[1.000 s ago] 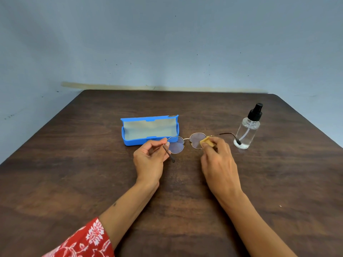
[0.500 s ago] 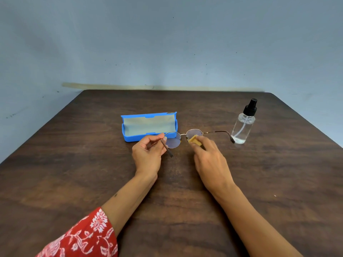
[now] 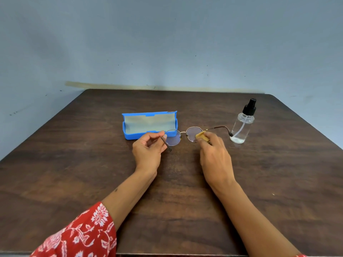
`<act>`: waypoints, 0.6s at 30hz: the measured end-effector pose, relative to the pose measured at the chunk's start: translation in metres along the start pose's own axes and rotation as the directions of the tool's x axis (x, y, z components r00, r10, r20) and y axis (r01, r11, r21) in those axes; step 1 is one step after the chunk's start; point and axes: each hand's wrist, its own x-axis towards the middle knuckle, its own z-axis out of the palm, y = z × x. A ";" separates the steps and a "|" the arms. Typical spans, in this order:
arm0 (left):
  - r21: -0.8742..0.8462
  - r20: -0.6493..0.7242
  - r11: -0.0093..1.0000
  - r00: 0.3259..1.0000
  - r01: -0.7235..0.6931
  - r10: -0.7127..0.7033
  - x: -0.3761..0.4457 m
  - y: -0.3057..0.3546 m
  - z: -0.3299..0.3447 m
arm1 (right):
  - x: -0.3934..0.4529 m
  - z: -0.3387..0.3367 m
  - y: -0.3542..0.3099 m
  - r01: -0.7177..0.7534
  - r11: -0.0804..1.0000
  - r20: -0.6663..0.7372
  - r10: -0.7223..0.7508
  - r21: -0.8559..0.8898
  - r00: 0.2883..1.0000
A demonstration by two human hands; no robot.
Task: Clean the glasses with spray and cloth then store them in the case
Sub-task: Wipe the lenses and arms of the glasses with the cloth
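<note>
Right hand (image 3: 215,154) has slid its yellow cloth (image 3: 202,136) back across the right lens. Left hand (image 3: 148,149) pinches the round glasses (image 3: 182,135) by one temple

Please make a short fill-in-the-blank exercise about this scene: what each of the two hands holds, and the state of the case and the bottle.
1. The left hand pinches a temple arm of the ____.
2. The right hand presses a yellow cloth against one ____.
3. The blue case lies on the table with its lid ____.
4. The spray bottle stands upright and has a ____ nozzle.

Missing words: glasses; lens; open; black
</note>
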 end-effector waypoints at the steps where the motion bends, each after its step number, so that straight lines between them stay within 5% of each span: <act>1: 0.002 -0.004 1.000 1.000 0.001 -0.001 0.000 0.000 0.000 | 0.000 0.001 -0.002 0.037 0.999 0.013 -0.037 -0.005 0.999; 4: -0.001 -0.011 1.000 1.000 -0.001 0.001 0.000 0.000 0.001 | 0.000 0.005 -0.004 0.096 0.995 0.026 -0.096 -0.006 0.995; 8: -0.003 -0.006 1.000 1.000 -0.003 0.003 0.000 0.000 0.001 | 0.002 0.002 0.002 -0.021 0.999 -0.033 0.023 0.049 0.999; 13: -0.001 -0.006 1.000 1.000 -0.002 0.002 0.000 0.001 0.001 | -0.001 0.004 -0.004 0.080 0.996 0.006 -0.081 0.025 0.997; 18: 0.005 0.000 1.000 1.000 -0.004 0.004 0.000 0.002 0.002 | 0.003 0.003 -0.002 -0.016 0.999 -0.024 0.017 0.032 1.000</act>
